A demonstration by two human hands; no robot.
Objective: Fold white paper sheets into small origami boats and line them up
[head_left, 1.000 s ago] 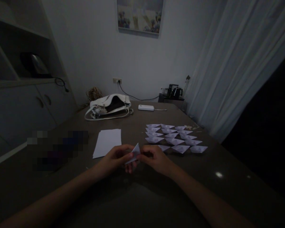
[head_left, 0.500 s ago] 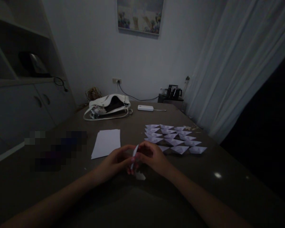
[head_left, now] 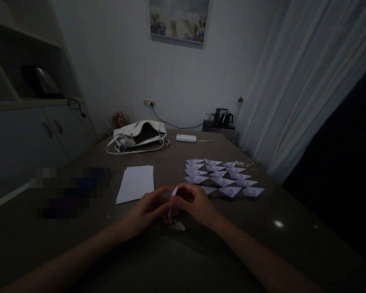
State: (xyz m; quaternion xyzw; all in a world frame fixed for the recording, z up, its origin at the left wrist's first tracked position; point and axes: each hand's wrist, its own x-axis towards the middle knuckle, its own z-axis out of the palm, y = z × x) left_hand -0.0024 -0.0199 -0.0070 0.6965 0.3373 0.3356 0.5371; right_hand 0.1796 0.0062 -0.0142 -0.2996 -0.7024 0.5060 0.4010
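Observation:
A small piece of folded white paper [head_left: 174,191] is held nearly edge-on between both hands, above the near part of the dark table. My left hand [head_left: 148,209] pinches it from the left, thumb and fingers closed on it. From the other side my right hand [head_left: 197,203] grips the same paper, with thumb and fingertips meeting at its middle. The lower fingers and part of the paper are hidden. Beyond my right hand, several white paper boats [head_left: 230,191] stand in rows. A stack of white paper sheets [head_left: 136,183] lies beyond my left hand.
At the table's far side sit a white handbag [head_left: 137,136] and a white device [head_left: 186,138] with a strap. A blurred-out patch [head_left: 76,191] covers something at the left. Behind are a black kettle [head_left: 225,119], a white curtain [head_left: 262,101] and a cabinet [head_left: 27,134].
Both hands keep their pinch on the folded paper, with hardly any finger movement. The whole view has shifted very slightly.

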